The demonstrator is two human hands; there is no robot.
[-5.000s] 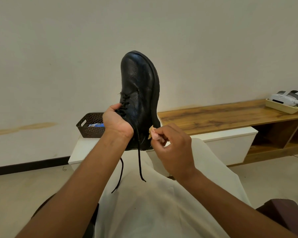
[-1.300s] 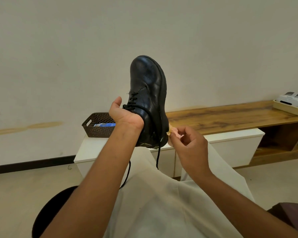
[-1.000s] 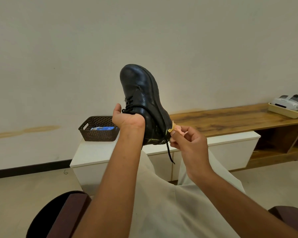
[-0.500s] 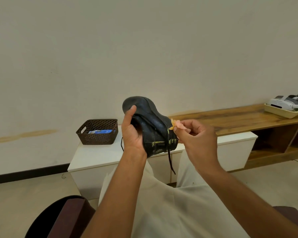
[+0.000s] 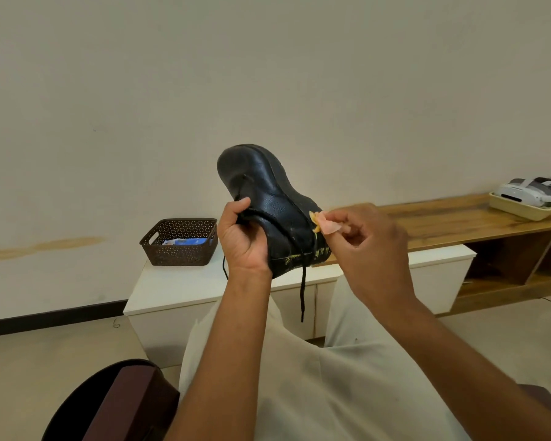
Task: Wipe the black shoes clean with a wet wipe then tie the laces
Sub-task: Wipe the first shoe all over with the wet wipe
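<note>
A black leather shoe (image 5: 268, 192) is held up in front of me, toe pointing up and to the left. My left hand (image 5: 242, 240) grips it at the collar, thumb on top of the opening. My right hand (image 5: 368, 246) pinches a small crumpled, yellow-stained wipe (image 5: 326, 225) and presses it against the shoe's right side near the heel. Yellowish smears show on the lower heel area. A loose black lace (image 5: 303, 294) hangs down from the shoe over my lap.
A dark perforated basket (image 5: 178, 246) with a blue-and-white packet inside stands on a white low cabinet (image 5: 172, 288). A wooden bench (image 5: 452, 221) runs right, carrying a cream tray (image 5: 519, 210) with white devices. A dark armrest (image 5: 121, 405) is at lower left.
The shoe has tipped from upright, toe high, down to a lower tilted pose. My left hand shifted its grip to the collar. My right hand kept the wipe on the heel side.
</note>
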